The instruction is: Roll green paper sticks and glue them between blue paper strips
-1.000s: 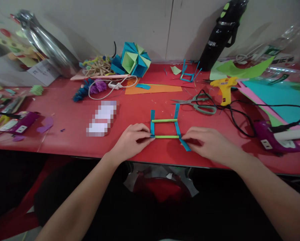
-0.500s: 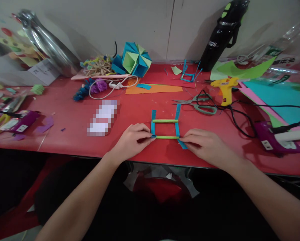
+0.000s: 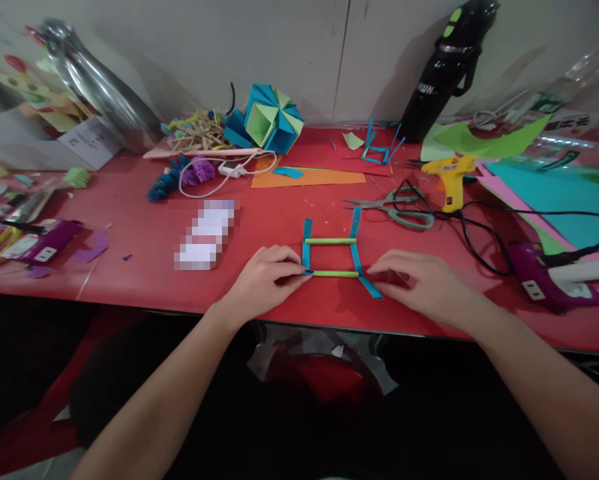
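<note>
A small frame of blue paper strips and two light-green paper sticks (image 3: 334,273) lies flat on the red table (image 3: 259,230). My left hand (image 3: 264,277) pinches its near left corner, where the left blue strip (image 3: 306,243) meets the nearer green stick. My right hand (image 3: 419,283) is just right of the near right corner, thumb and fingers apart with nothing between them. Between that hand and the green stick, the end of the right blue strip (image 3: 371,288) slants out toward the table's front edge.
Beyond the frame lie scissors (image 3: 409,210) and a yellow glue gun (image 3: 451,180). A purple power strip (image 3: 534,273) with black cords is at right. A black bottle (image 3: 444,73), a folded-paper ball (image 3: 273,120) and a smaller blue strip frame (image 3: 377,153) stand at the back.
My right hand has let go of the near right corner and moved slightly right, its fingers parting. The right blue strip's end now sticks out farther right. My left hand stays put.
</note>
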A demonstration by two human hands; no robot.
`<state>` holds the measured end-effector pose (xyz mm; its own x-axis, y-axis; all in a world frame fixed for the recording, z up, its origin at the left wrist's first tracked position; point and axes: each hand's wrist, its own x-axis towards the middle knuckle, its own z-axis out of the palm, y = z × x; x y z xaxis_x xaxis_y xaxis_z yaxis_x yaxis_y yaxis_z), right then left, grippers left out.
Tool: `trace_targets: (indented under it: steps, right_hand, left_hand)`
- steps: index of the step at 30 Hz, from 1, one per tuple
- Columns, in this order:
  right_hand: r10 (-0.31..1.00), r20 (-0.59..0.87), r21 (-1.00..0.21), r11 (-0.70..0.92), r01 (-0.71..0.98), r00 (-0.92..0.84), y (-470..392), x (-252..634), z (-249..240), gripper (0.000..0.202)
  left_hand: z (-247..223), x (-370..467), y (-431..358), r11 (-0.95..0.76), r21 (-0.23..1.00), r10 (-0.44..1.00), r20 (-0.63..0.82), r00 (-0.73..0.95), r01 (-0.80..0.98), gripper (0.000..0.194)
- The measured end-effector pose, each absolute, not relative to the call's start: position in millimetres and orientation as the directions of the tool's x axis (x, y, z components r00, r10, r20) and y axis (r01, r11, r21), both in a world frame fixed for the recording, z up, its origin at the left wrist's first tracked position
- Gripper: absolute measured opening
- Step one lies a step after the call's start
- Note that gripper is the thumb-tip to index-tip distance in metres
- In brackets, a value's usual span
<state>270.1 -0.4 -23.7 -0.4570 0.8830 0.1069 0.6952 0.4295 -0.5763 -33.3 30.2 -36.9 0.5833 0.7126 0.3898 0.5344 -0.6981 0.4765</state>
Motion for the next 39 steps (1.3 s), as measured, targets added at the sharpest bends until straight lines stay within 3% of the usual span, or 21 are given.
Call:
trace_targets:
  steps: [15,25,31,39]
  right_hand:
    - [0.837,0.143,-0.549,0.511,0.661,-0.529,-2,264,-31,0.015]
    - [0.862,0.24,-0.574,0.496,0.651,-0.446,-2,257,-35,0.009]
    - [0.892,0.204,-0.625,0.436,0.647,-0.404,1,256,-41,0.004]
    - [0.929,0.144,-0.639,0.351,0.685,-0.341,5,251,-39,0.026]
  left_hand:
    - [-36,-32,30,-0.692,0.496,0.717,0.396,0.573,0.524,0.014]
    - [-38,-33,31,-0.709,0.478,0.702,0.408,0.584,0.518,0.014]
    - [-35,-33,32,-0.709,0.443,0.702,0.375,0.605,0.548,0.015]
    - [-33,-32,34,-0.716,0.427,0.695,0.367,0.618,0.552,0.016]
